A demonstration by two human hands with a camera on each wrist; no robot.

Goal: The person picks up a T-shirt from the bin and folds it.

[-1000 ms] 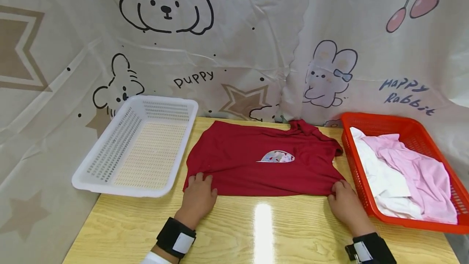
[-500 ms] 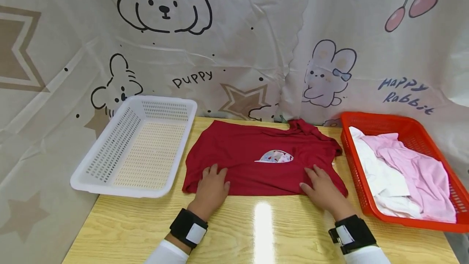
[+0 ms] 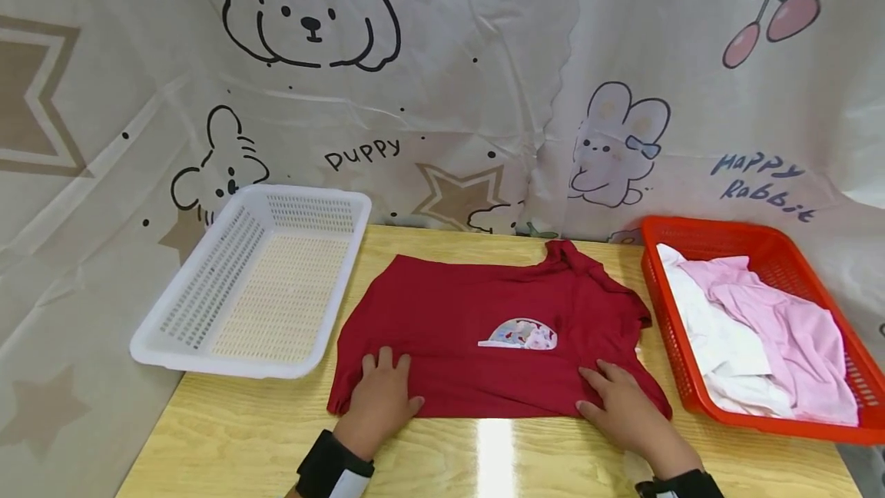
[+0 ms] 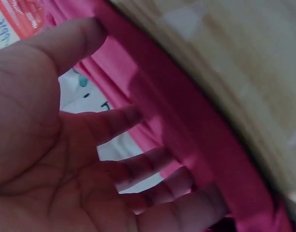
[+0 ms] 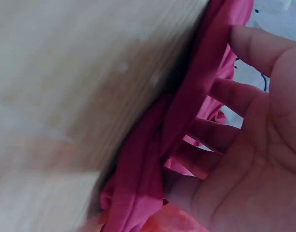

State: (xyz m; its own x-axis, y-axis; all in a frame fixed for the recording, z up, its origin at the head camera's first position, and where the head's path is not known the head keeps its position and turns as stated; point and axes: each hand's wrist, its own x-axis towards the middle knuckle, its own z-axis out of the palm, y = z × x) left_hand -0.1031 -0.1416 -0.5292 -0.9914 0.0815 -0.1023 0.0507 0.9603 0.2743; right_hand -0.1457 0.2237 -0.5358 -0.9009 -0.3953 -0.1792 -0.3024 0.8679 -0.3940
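Observation:
A dark red T-shirt (image 3: 456, 298) lies folded over on the table, its long fold toward me and its collar at the far right. Half of a pale printed patch (image 3: 520, 335) shows on it. My left hand (image 3: 380, 406) rests on the near left part of the shirt, fingers spread. On the near right part, my right hand (image 3: 631, 415) rests in the same way. Both wrist views show extended fingertips touching the red cloth (image 4: 186, 116), with the palms raised off it.
At the left stands a white mesh basket (image 3: 325, 329) with nothing in it. A red basket (image 3: 674, 336) at the right holds a white cloth (image 3: 726, 344) and a pink cloth (image 3: 802, 329). A printed curtain (image 3: 429, 37) hangs behind the wooden table (image 3: 228, 436).
Both hands let go of the shirt's near corners, moved inward and flattened onto it. The shirt has since slid toward me with the hands, baring table behind it.

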